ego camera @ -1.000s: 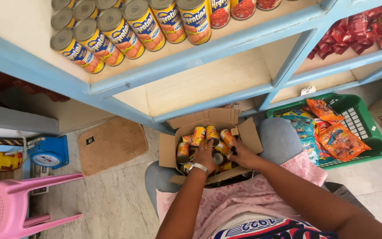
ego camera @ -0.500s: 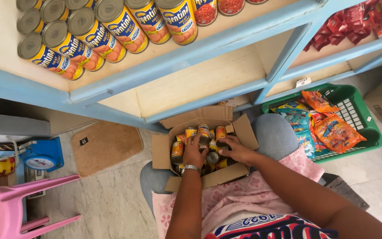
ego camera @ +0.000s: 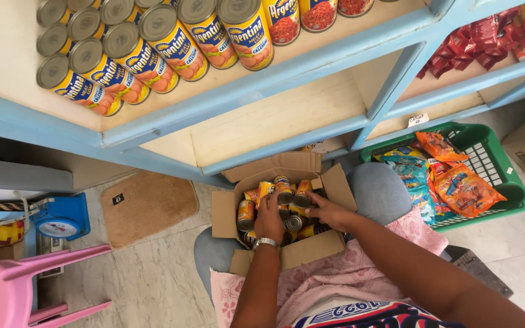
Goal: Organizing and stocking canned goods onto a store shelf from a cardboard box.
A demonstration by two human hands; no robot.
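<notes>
An open cardboard box rests on my lap, filled with several small yellow-and-orange tin cans. My left hand, with a watch on the wrist, reaches into the box and curls over the cans in the middle. My right hand is in the box too, fingers closed around one can near the far right. Whether the left hand actually grips a can is hidden by its back.
A blue-framed wooden shelf above holds rows of larger yellow cans. A green basket of snack packets sits on the right. A brown mat, blue scale and pink plastic stool are on the left.
The view has shifted slightly. Both hands stay inside the box; the left hand has slid toward the middle cans, and the right hand has closed on a can.
</notes>
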